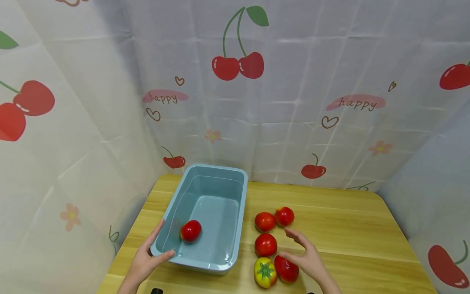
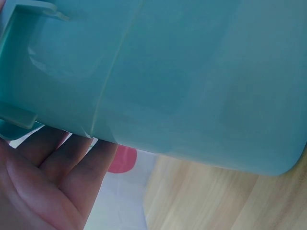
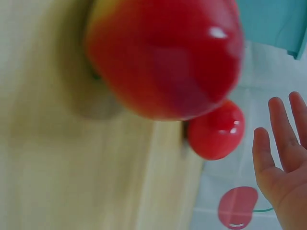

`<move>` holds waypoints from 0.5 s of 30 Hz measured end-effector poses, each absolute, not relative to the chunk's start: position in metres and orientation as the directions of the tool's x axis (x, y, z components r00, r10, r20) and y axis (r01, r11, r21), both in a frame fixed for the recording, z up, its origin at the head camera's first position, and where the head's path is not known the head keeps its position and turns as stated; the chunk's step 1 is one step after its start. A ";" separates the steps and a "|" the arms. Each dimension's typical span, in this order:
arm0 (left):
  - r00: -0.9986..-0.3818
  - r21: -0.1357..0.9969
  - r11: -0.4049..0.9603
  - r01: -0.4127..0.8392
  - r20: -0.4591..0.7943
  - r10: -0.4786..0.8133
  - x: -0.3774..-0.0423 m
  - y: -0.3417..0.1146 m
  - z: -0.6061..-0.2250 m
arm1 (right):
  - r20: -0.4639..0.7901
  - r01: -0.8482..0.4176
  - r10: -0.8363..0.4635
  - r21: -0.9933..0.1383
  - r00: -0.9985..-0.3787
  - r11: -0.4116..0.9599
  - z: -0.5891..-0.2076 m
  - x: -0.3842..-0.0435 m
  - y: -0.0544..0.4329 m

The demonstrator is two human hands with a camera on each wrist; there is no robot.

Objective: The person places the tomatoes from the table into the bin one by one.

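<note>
A light blue plastic bin stands on the left of the table with one red fruit inside. My left hand grips its near left corner, thumb over the rim and fingers along the outer wall, as the left wrist view also shows. To the right of the bin several red fruits lie in a loose group, among them a yellow-red fruit with a green star-shaped calyx. Over the nearest right red fruit hovers my right hand, fingers spread and holding nothing; its thumb overlaps that fruit in the head view.
The wooden table runs on to the right of the fruits. White curtains printed with cherries hang close behind it and at both sides. A small black object shows at the bottom edge near my left wrist.
</note>
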State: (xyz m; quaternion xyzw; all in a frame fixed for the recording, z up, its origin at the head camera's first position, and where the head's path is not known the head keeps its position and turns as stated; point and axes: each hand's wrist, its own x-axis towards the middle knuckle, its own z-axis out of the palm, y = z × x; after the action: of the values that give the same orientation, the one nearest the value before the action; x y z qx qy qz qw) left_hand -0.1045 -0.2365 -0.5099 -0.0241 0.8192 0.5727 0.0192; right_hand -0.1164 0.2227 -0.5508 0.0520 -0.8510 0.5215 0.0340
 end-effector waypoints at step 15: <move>-0.999 0.943 0.329 -0.045 -0.046 -0.005 -0.105 -0.236 -0.510 | -0.112 0.085 -0.039 -0.902 -0.993 0.423 -0.583 -0.110 0.219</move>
State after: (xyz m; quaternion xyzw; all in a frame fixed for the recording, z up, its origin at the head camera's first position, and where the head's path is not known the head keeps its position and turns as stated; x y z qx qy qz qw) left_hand -0.1047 -0.2364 -0.5105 -0.0155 0.8150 0.5791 0.0173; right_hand -0.1095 0.2185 -0.5834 -0.0138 -0.8415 0.5370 -0.0577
